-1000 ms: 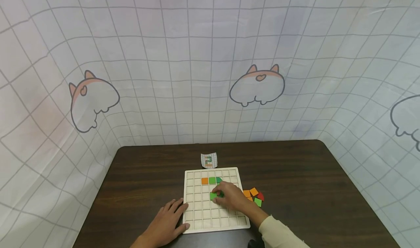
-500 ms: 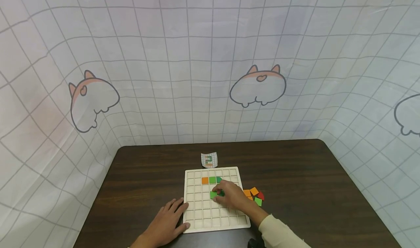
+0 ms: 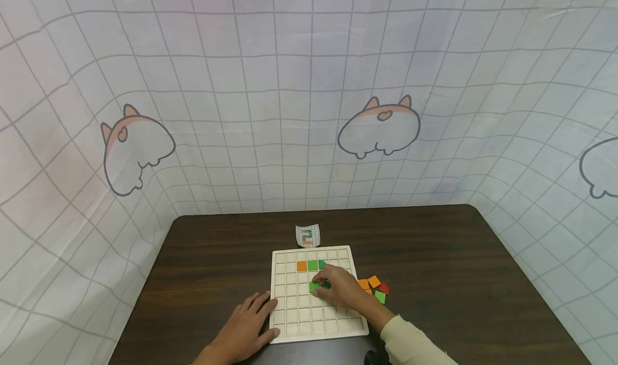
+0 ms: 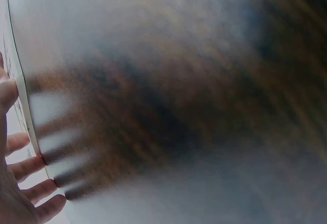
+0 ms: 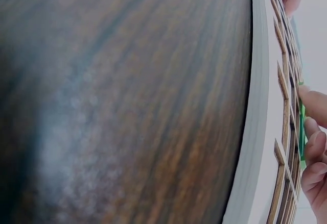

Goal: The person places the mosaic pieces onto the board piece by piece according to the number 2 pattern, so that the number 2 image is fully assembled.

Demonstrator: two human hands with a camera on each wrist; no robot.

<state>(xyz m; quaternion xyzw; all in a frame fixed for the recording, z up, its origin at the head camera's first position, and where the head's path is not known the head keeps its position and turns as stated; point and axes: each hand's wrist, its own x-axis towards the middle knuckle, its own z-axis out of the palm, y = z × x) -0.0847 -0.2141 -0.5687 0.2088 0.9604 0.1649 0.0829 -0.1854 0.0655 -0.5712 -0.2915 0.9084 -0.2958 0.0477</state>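
Observation:
A cream grid board (image 3: 289,316) lies on the table in the head view. My right hand (image 3: 340,289) is over its middle, thumb and index finger pinching a light green square tile (image 3: 314,287) at the grid. A dark green tile (image 3: 326,284) shows partly under the fingers. One row of the grid holds an orange square (image 3: 301,265), a green square (image 3: 313,265) and a dark green piece with a rounded side (image 3: 322,264). My left hand (image 3: 245,326) lies at the board's left edge, fingers extended, fingertips and thumb touching the rim.
Right of the board lies a loose pile of orange tiles (image 3: 374,281), a red piece (image 3: 384,287) and a green tile (image 3: 380,297). Behind the board, a small card with a printed coloured pattern (image 3: 307,236) rests on the dark wooden table (image 3: 434,257). A white gridded curtain (image 3: 270,166) surrounds the table.
The light green square between the right fingers has shifted very slightly away from me. Both hands stay in nearly the same places.

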